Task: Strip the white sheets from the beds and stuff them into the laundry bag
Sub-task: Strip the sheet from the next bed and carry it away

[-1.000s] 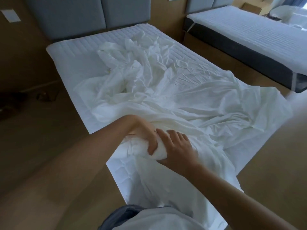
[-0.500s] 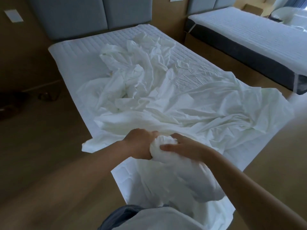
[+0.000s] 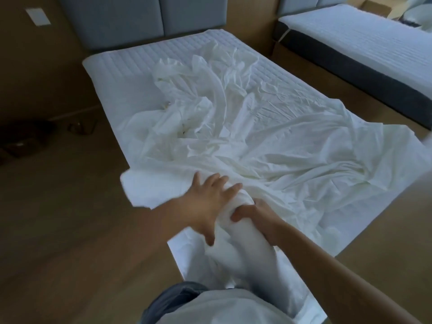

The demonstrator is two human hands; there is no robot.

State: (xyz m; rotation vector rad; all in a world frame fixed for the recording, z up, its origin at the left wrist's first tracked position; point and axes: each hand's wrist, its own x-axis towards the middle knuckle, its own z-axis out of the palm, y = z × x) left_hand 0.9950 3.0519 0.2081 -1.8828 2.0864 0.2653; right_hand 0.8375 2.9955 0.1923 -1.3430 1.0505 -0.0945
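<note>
White cloth lay heaped over most of the bed (image 3: 121, 64). The white sheet (image 3: 268, 146) was loose and crumpled, with its far folds piled toward the head of the bed. Its near part was gathered into a thick bundle at the foot, hanging over the edge toward the person's body.

I saw the left hand (image 3: 207, 203) resting on top of that bundle at the foot of the bed. Its grip was spread, the fingers straight and fanned apart, the thumb pointing down the side of the roll. The right hand (image 3: 258, 217) sat just beside it on the same bundle, its grip curled tight round the gathered cloth.

Bare quilted mattress showed at the head of the bed and along its left side. A grey padded headboard (image 3: 140, 17) stood behind the bed against a brown wall. A second bed (image 3: 350, 40), with a dark base and a quilted top, stood well apart to the right. Wooden floor (image 3: 58, 230) ran along the left of the bed, and some dark things I could not make out lay on it near the wall.
</note>
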